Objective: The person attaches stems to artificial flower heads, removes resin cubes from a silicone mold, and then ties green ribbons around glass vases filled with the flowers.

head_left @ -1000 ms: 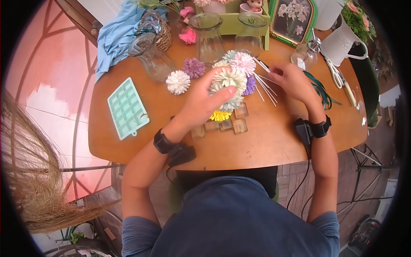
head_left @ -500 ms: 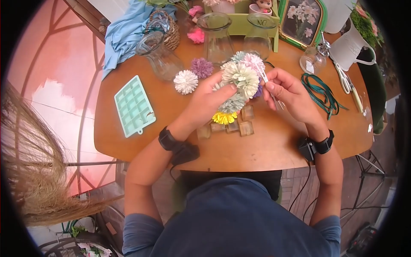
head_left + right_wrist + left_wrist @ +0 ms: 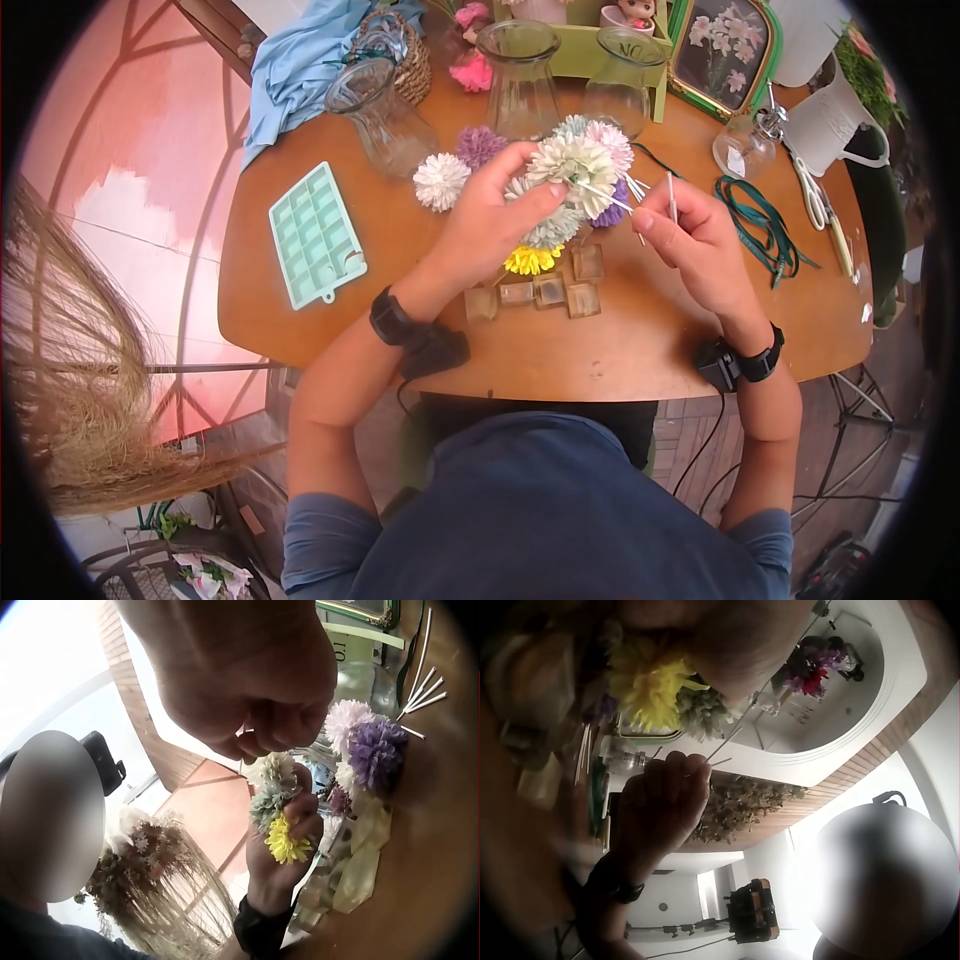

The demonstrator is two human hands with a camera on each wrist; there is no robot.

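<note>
In the head view the left hand point(image 3: 510, 210) grips a cream flower head point(image 3: 575, 170), thumb across its front, with a pale green flower point(image 3: 548, 222) and a yellow flower point(image 3: 533, 260) below. The right hand point(image 3: 695, 240) pinches thin white sticks; one stick point(image 3: 610, 197) slants to the cream flower's middle, another points up. Its fingers and the sticks also show in the left wrist view, the hand point(image 3: 664, 802) close to the yellow flower point(image 3: 652, 690). In the right wrist view, purple point(image 3: 377, 754) and pink point(image 3: 349, 724) flowers lie beside more white sticks point(image 3: 427, 694).
Glass vases point(image 3: 520, 85) stand behind the flowers. White point(image 3: 441, 182) and mauve point(image 3: 480, 147) flowers lie left of the hands, clear cubes point(image 3: 550, 291) in front. A mint tray point(image 3: 317, 235) is at left; green ribbon point(image 3: 765, 225), scissors point(image 3: 812, 195) and a spray bottle point(image 3: 745, 145) are at right.
The right hand has gone from beside the loose sticks to the flowers, taking hold of sticks; one now reaches across to the cream flower. The left hand keeps its grip, the cream flower turned slightly.
</note>
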